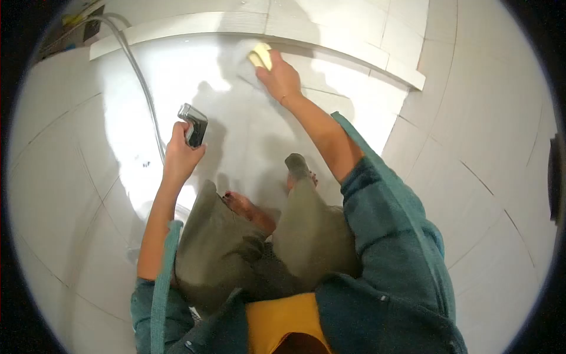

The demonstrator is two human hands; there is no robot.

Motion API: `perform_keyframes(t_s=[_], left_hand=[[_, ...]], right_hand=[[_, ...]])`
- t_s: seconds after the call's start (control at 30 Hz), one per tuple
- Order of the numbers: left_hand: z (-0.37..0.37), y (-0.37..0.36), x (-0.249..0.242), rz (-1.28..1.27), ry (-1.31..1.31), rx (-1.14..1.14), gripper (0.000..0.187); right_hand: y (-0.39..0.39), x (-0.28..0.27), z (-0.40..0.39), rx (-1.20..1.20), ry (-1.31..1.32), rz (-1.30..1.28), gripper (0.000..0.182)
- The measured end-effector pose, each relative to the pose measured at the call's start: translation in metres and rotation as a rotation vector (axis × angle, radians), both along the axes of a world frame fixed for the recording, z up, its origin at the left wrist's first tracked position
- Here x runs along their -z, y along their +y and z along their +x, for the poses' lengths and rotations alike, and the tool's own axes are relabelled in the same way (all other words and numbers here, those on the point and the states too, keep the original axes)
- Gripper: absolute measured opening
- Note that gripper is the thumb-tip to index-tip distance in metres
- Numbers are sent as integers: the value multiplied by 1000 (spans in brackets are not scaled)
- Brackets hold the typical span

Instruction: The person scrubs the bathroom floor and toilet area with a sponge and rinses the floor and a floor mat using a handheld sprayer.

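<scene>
My left hand [184,154] is closed round a handheld shower head [196,125] with a chrome rim and a dark body. A grey hose [141,79] curves down from the upper left and passes behind my left wrist. At the top centre, my right hand [281,76] grips a pale yellow scrubber [260,55], low over the wet white floor [253,112]. A whitish, blurred patch shows at the scrubber's left side, close to a raised ledge.
A long white ledge [348,50] crosses the top of the view. Tiled walls [489,147] stand on both sides. My bare feet [250,212] are on the floor below my hands. A dark object [554,177] sits at the right edge, and assorted items [73,26] at the upper left.
</scene>
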State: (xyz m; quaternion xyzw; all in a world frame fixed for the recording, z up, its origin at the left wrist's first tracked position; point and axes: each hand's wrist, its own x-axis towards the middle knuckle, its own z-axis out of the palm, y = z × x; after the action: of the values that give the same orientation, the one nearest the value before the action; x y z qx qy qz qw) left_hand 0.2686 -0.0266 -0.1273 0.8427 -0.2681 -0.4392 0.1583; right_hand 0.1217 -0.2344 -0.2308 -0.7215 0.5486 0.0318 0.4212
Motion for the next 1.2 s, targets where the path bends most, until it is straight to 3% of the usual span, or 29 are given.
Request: perform_keyframes(t_s=[0.07, 0.1, 0.13, 0.17, 0.23, 0.3, 0.33, 0.4, 0.5, 0.53, 0.57, 0.6, 0.7, 0.77, 0.8, 0.83, 0.87, 0.9, 0.97, 1.03, 1.07, 1.1, 1.13, 1.17, 1.2], left_hand=[[5, 3, 0, -75, -31, -35, 42], [10, 5, 2, -139, -52, -53, 40], [9, 6, 3, -337, -126, 41, 41], [2, -7, -16, -318, -84, 44, 44], [3, -19, -15, -150, -68, 178, 47], [1, -20, -17, -200, -53, 227, 49], [0, -18, -17, -243, -3, 148, 48], [4, -12, -15, -304, 34, 43, 46], [14, -10, -11, -224, -42, 70, 46], [14, -13, -13, -224, -33, 52, 44], [17, -14, -11, -235, -31, 59, 44], [18, -14, -9, -295, -60, 62, 45], [31, -20, -18, -332, -116, 90, 47], [42, -15, -7, -398, -138, -2, 47], [46, -10, 11, -620, -159, -4, 46], [45, -14, 7, -623, -146, -1, 46], [44, -17, -7, -511, -70, -59, 47], [42, -15, -14, -391, 5, -116, 47], [41, -11, -8, -407, -5, -105, 47], [39, -9, -4, -442, -118, -72, 45], [39, -8, 1, -488, -180, -40, 44], [39, -11, 4, -486, -172, -35, 44], [38, -13, 6, -448, -186, -11, 44], [38, -14, 4, -407, -204, 17, 43], [40, -17, 2, -375, -228, 48, 43]], right_hand=[[-3, 7, 10, -185, -179, -77, 49], [-7, 6, -1, -133, -234, -161, 47], [-19, 3, -23, -155, -115, -99, 49], [-32, -7, -52, -178, -106, -117, 50], [-58, -19, -100, -208, 252, -177, 50], [-81, -10, -149, -187, 266, -160, 53], [-84, -12, -150, -186, 281, -178, 53], [-85, -5, -134, -272, 225, -188, 51], [-56, 14, -56, -473, -141, -169, 51], [-31, 8, -17, -154, -350, 316, 46], [-10, 31, 12, -649, -325, -363, 39], [14, 33, 42, -677, -270, -389, 34], [52, 6, 57, -546, -151, -261, 40], [59, 10, 8, -120, -184, -308, 50], [47, 3, -26, 90, -84, -277, 60], [34, -1, -57, 369, 122, -303, 62], [22, -10, -95, 592, 141, -306, 61], [13, -2, -143, 549, 241, -380, 59], [25, 7, -180, 690, 195, -501, 59], [63, 19, -150, 654, 268, -399, 63], [91, 24, -119, 737, -61, -109, 68], [122, 41, -83, 447, 264, -188, 71], [151, 21, -41, 265, 261, -19, 70], [174, 6, -11, 71, 58, 157, 68], [193, 12, 13, -136, -160, 93, 60]])
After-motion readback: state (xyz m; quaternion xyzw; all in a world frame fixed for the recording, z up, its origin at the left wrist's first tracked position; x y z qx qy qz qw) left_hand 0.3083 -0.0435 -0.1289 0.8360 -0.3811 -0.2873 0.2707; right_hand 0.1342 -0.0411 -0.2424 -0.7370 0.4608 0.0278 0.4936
